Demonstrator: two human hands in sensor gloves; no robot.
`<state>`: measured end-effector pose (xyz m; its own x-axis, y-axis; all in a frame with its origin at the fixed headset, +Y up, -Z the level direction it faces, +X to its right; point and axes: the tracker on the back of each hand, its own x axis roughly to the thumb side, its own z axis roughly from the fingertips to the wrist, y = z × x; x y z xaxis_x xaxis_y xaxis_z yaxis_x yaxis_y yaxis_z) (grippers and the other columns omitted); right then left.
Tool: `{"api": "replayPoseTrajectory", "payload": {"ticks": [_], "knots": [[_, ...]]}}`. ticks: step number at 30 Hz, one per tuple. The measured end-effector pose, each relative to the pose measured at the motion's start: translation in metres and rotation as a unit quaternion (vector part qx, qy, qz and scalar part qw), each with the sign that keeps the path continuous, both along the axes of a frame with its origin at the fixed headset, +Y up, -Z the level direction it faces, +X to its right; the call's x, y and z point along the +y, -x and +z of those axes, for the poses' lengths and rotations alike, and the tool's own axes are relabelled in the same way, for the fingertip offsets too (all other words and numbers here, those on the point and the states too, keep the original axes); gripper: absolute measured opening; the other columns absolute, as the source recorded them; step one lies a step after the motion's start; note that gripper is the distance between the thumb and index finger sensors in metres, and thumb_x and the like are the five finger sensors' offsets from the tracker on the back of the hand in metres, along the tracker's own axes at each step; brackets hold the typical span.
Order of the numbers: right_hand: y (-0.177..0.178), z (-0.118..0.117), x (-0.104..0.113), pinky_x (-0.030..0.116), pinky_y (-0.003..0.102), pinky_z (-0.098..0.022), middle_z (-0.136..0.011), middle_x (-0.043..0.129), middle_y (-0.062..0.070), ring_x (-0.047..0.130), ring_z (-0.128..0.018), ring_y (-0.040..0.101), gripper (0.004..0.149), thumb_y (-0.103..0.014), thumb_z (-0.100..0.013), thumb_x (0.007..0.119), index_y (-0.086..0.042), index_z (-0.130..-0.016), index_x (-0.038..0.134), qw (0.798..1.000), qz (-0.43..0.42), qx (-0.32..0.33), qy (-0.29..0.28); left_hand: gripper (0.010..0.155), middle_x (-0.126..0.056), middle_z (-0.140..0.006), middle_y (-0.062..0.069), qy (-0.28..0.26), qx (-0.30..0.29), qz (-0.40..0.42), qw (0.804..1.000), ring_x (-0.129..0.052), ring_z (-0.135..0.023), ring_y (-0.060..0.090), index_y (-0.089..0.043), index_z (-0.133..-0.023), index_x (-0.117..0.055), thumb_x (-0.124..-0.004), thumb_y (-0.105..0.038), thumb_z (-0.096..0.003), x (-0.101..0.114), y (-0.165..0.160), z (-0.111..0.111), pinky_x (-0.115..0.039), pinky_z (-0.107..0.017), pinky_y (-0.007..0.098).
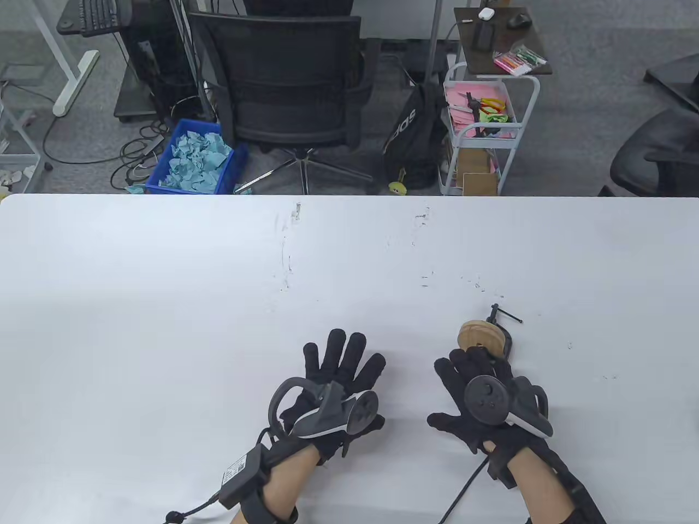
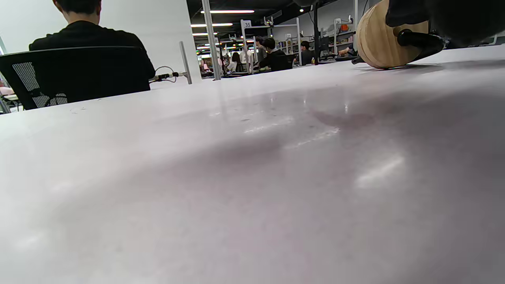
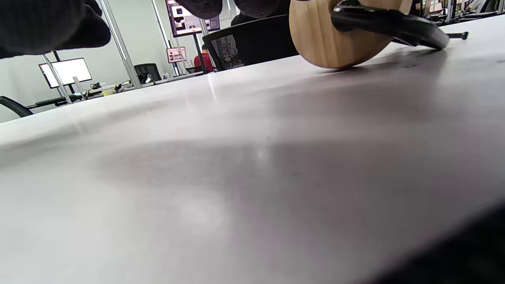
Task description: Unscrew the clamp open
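A black C-clamp (image 1: 507, 341) lies on the white table (image 1: 164, 305), closed on a round wooden disc (image 1: 478, 334). Its screw with a thin T-bar handle (image 1: 505, 314) points away from me. My right hand (image 1: 475, 382) lies spread just in front of the clamp, fingertips at the disc's near edge and thumb out to the left; whether they touch it is unclear. My left hand (image 1: 338, 376) rests flat and spread on the table, left of the clamp and apart from it. The disc (image 3: 335, 39) and clamp frame (image 3: 390, 25) show in the right wrist view, and the disc (image 2: 378, 39) in the left wrist view.
The table's far edge (image 1: 349, 195) runs across the middle of the table view. Behind it stand an office chair (image 1: 297, 82), a blue bin of paper (image 1: 196, 158) and a white cart (image 1: 480, 125).
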<state>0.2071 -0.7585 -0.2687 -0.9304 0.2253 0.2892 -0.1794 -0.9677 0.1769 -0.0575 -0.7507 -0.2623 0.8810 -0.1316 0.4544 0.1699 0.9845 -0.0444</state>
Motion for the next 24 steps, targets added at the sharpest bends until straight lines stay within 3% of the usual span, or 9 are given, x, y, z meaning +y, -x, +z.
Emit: {"api": "replayPoseTrajectory", "payload": {"ticks": [10, 15, 18, 21, 24], "knots": [[-0.001, 0.0, 0.003, 0.019, 0.069, -0.07, -0.112, 0.026, -0.001, 0.02, -0.11, 0.037, 0.092, -0.076, -0.033, 0.069, -0.036, -0.107, 0.032, 1.0, -0.005, -0.007, -0.008, 0.097, -0.001, -0.117, 0.01, -0.001, 0.003, 0.006, 1.0, -0.008, -0.111, 0.047, -0.04, -0.112, -0.021, -0.064, -0.082, -0.0357, 0.0, 0.003, -0.001, -0.028, -0.076, 0.073], [-0.006, -0.002, 0.002, 0.017, 0.069, -0.07, -0.112, 0.032, -0.004, 0.022, -0.109, 0.039, 0.086, -0.063, -0.033, 0.08, -0.039, -0.105, 0.04, 1.0, -0.013, -0.017, -0.01, 0.097, -0.001, -0.117, 0.01, -0.001, 0.01, 0.012, 1.0, -0.009, -0.11, 0.047, -0.04, -0.112, -0.021, -0.065, -0.082, -0.0358, 0.002, 0.006, -0.002, -0.029, -0.076, 0.073], [-0.013, -0.002, 0.013, 0.012, 0.069, -0.068, -0.112, 0.032, -0.003, 0.019, -0.108, 0.041, 0.084, -0.059, -0.032, 0.083, -0.039, -0.104, 0.043, 0.998, -0.05, -0.03, -0.016, 0.098, -0.001, -0.117, 0.01, 0.001, 0.01, 0.013, 1.0, -0.009, -0.11, 0.047, -0.04, -0.112, -0.022, -0.067, -0.081, -0.0358, 0.002, 0.006, -0.003, -0.029, -0.076, 0.073], [-0.034, -0.006, 0.031, 0.005, 0.068, -0.067, -0.112, 0.029, -0.002, 0.014, -0.106, 0.043, 0.083, -0.056, -0.033, 0.084, -0.038, -0.104, 0.044, 0.994, -0.075, -0.072, -0.029, 0.098, -0.002, -0.117, 0.01, 0.002, 0.011, 0.017, 1.0, -0.009, -0.11, 0.047, -0.04, -0.112, -0.022, -0.069, -0.08, -0.0356, 0.003, 0.006, -0.003, -0.028, -0.077, 0.073], [-0.066, -0.014, 0.044, 0.008, 0.067, -0.068, -0.111, 0.034, 0.001, 0.019, -0.106, 0.044, 0.081, -0.051, -0.036, 0.084, -0.032, -0.105, 0.047, 0.983, -0.109, -0.144, -0.039, 0.098, -0.001, -0.117, 0.01, 0.003, 0.017, 0.025, 1.0, -0.009, -0.11, 0.047, -0.04, -0.112, -0.022, -0.069, -0.08, -0.0355, 0.005, 0.009, -0.005, -0.028, -0.077, 0.073]]}}
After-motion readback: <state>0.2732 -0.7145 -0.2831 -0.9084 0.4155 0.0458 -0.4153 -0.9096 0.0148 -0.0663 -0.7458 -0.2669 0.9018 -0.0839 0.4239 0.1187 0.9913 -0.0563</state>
